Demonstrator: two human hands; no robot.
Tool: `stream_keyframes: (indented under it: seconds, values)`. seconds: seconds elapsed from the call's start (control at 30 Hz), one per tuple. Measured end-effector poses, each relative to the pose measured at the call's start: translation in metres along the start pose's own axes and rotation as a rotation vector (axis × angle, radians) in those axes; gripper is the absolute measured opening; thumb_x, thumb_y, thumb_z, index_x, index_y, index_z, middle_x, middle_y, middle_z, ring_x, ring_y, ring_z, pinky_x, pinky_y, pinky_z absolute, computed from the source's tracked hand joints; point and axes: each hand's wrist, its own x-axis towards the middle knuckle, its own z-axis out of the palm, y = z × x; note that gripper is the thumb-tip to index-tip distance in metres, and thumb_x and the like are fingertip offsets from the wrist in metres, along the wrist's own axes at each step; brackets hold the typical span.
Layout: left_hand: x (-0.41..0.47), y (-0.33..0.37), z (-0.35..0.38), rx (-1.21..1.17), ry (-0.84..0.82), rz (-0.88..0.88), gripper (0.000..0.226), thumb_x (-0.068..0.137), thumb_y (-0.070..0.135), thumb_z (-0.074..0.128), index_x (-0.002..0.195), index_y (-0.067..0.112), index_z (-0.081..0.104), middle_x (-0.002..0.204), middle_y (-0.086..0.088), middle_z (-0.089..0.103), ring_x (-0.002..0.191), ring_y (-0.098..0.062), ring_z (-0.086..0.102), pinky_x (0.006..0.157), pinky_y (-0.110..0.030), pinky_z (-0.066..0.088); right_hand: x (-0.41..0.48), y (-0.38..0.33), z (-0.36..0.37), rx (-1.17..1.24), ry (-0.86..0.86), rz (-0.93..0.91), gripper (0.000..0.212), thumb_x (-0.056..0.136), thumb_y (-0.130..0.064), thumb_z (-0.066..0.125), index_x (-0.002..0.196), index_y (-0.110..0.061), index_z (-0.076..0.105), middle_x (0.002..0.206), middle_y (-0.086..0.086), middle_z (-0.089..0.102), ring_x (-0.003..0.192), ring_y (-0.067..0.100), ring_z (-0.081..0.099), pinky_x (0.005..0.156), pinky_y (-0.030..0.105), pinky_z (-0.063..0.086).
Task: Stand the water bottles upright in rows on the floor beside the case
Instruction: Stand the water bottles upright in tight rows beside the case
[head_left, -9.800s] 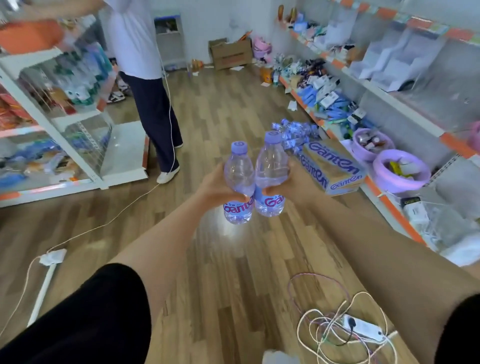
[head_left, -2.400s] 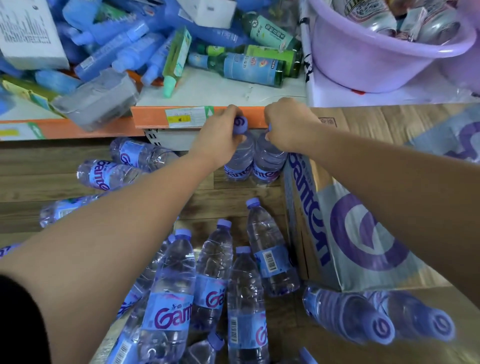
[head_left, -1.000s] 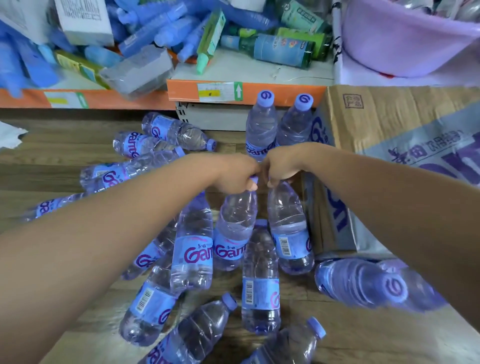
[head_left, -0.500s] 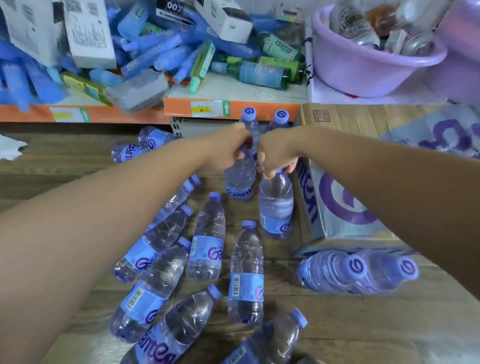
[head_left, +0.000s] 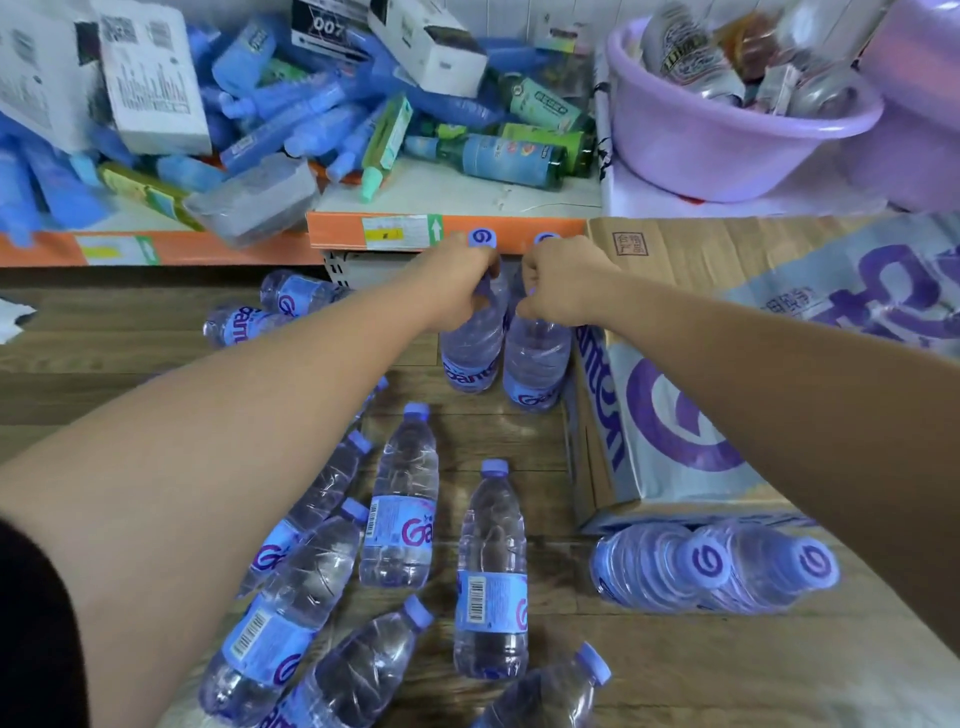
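Both bottles have come down beside the case (head_left: 675, 415). Left hand (head_left: 457, 283) grips the neck of one upright bottle (head_left: 470, 353); right hand (head_left: 563, 283) grips its neighbour (head_left: 535, 364), both behind two standing ones against the shelf.

Under me, the wooden floor (head_left: 493, 431) carries loose bottles (head_left: 491, 571) lying flat, two upright bottles (head_left: 535, 364) and the case (head_left: 675, 415).
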Motion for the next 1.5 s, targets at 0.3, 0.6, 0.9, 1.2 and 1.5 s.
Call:
stream_keyframes:
  seconds: [0.3, 0.6, 0.9, 1.2, 1.5]
  values:
    - [0.005, -0.007, 0.017, 0.061, -0.018, -0.005, 0.026, 0.087, 0.014, 0.058, 0.106, -0.001, 0.051, 0.114, -0.025, 0.052, 0.103, -0.042, 0.054, 0.086, -0.046, 0.048, 0.019, 0.007, 0.02, 0.052, 0.012, 0.104, 0.024, 0.084, -0.029, 0.067, 0.089, -0.008, 0.056, 0.07, 0.003, 0.049, 0.081, 0.026, 0.053, 0.057, 0.028, 0.039]
    - [-0.001, -0.008, 0.022, 0.012, -0.002, -0.022, 0.036, 0.09, 0.019, 0.059, 0.118, -0.001, 0.048, 0.123, -0.022, 0.045, 0.111, -0.04, 0.051, 0.093, -0.048, 0.044, 0.022, 0.006, 0.022, 0.05, 0.031, 0.129, 0.036, 0.083, -0.037, 0.069, 0.078, -0.009, 0.047, 0.07, 0.003, 0.047, 0.078, 0.025, 0.05, 0.054, 0.029, 0.038]
    - [-0.004, -0.001, 0.023, 0.004, 0.016, 0.007, 0.034, 0.092, 0.022, 0.056, 0.116, 0.0, 0.049, 0.125, -0.019, 0.043, 0.106, -0.039, 0.053, 0.087, -0.047, 0.046, 0.015, 0.012, 0.02, 0.027, 0.056, 0.137, 0.031, 0.085, -0.028, 0.066, 0.102, -0.002, 0.061, 0.093, 0.013, 0.058, 0.086, 0.03, 0.058, 0.064, 0.029, 0.042]
    - [-0.002, -0.002, 0.017, -0.081, -0.02, 0.021, 0.055, 0.084, 0.03, 0.068, 0.131, 0.01, 0.05, 0.131, -0.015, 0.05, 0.122, -0.032, 0.047, 0.099, -0.036, 0.041, 0.006, 0.007, 0.021, -0.099, 0.063, 0.121, 0.024, 0.088, -0.016, 0.06, 0.107, -0.002, 0.058, 0.111, 0.018, 0.061, 0.08, 0.029, 0.051, 0.056, 0.029, 0.037]
    - [-0.056, -0.047, 0.045, -0.091, -0.32, -0.27, 0.045, 0.101, 0.037, 0.033, 0.114, 0.0, 0.055, 0.108, -0.016, 0.061, 0.11, -0.034, 0.055, 0.089, -0.037, 0.042, -0.007, -0.035, 0.01, -0.282, 0.275, -0.007, 0.003, 0.087, -0.008, 0.052, 0.087, -0.011, 0.053, 0.091, 0.009, 0.052, 0.086, 0.028, 0.047, 0.057, 0.028, 0.031]
